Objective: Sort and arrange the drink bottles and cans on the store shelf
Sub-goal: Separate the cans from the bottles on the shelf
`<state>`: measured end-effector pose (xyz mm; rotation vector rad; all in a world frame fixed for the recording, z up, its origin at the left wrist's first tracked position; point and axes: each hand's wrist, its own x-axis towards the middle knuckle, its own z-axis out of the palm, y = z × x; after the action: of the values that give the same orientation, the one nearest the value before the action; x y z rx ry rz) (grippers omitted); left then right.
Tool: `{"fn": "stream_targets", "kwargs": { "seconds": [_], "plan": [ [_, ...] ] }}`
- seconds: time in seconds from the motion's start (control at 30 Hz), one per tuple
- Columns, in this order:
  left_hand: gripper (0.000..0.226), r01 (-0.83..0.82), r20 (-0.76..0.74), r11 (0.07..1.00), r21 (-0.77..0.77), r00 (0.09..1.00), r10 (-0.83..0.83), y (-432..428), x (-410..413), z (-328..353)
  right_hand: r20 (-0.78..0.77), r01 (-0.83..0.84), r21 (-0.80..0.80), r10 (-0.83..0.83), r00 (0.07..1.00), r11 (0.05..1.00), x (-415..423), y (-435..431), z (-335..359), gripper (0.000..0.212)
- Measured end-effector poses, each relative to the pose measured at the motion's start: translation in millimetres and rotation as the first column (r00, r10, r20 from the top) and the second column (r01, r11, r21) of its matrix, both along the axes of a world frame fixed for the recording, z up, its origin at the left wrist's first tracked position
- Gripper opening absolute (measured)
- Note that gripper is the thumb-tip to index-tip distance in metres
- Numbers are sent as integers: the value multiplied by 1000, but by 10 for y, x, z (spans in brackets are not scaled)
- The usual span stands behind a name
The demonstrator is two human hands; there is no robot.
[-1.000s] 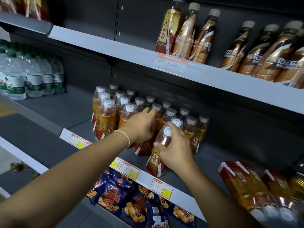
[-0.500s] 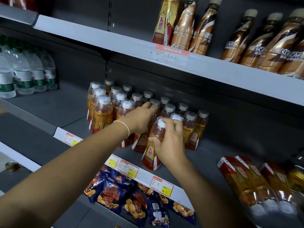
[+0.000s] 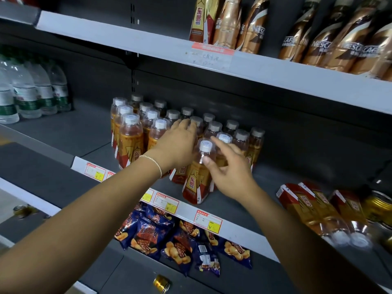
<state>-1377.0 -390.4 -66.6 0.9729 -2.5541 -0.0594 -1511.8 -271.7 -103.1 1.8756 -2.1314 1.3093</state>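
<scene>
Several amber drink bottles with white caps and red-gold labels [image 3: 129, 143] stand in rows on the grey middle shelf [image 3: 84, 134]. One such bottle [image 3: 196, 183] stands alone in front, near the shelf edge. My right hand [image 3: 230, 172] touches its neck with the thumb, index finger stretched out past the cap, the grip loosened. My left hand [image 3: 179, 143] lies palm down over the row just behind, its straight fingers reaching onto the caps and hiding the bottle beneath it.
Water bottles [image 3: 27, 92] stand at the left of the same shelf. Similar bottles [image 3: 307, 206] lie on their sides at right beside gold cans [image 3: 379, 206]. Coffee bottles [image 3: 318, 45] fill the upper shelf. Snack bags [image 3: 169, 240] and a can [image 3: 162, 284] sit below.
My right hand has loosened its grip on the front bottle, which now stands on the shelf. My left hand's fingers have straightened over the caps.
</scene>
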Motion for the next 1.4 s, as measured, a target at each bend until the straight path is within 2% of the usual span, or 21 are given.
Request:
{"fn": "stream_targets", "kwargs": {
  "seconds": [0.1, 0.23, 0.37, 0.57, 0.7, 0.8, 1.03, 1.2, 1.33, 1.4],
  "plan": [
    [78, 44, -114, 999, 33, 993, -40, 239, -22, 157, 41, 42, -111, -38, 998, 993, -207, 222, 34, 47],
    [81, 115, -143, 993, -13, 983, -115, 619, -222, 313, 28, 120, -93, -118, 993, 988, -577, 605, 65, 37],
    [81, 232, -138, 972, -28, 963, -234, 1088, -694, 334, -36, 230, -61, -232, 972, 971, -976, 1102, 78, 33],
    [81, 413, -32, 911, 22, 911, -412, 1863, -1651, 197, -87, 395, -28, -396, 914, 918, -1615, 2001, 131, 31],
    [80, 476, -22, 876, 69, 879, -476, 2378, -2242, 107, -109, 469, -13, -468, 877, 883, -2010, 2641, 161, 32],
    [77, 542, -26, 836, 87, 840, -542, 2851, -2695, 43, -152, 546, -30, -544, 825, 837, -2350, 3180, 160, 32],
    [79, 666, 8, 741, 90, 743, -669, 3857, -3633, -82, -124, 686, -4, -681, 721, 727, -3044, 4308, 124, 34],
    [73, 738, 9, 666, 111, 669, -743, 4406, -4219, -67, -185, 790, -30, -780, 598, 613, -3474, 4954, 143, 30],
    [85, 763, 10, 635, 123, 639, -769, 4717, -4614, -14, -255, 855, -71, -838, 482, 514, -3763, 5307, 154, 25],
    [89, 764, 34, 635, 113, 635, -771, 4835, -4779, 16, -237, 887, -38, -866, 440, 460, -3869, 5426, 144, 35]
  ]
}}
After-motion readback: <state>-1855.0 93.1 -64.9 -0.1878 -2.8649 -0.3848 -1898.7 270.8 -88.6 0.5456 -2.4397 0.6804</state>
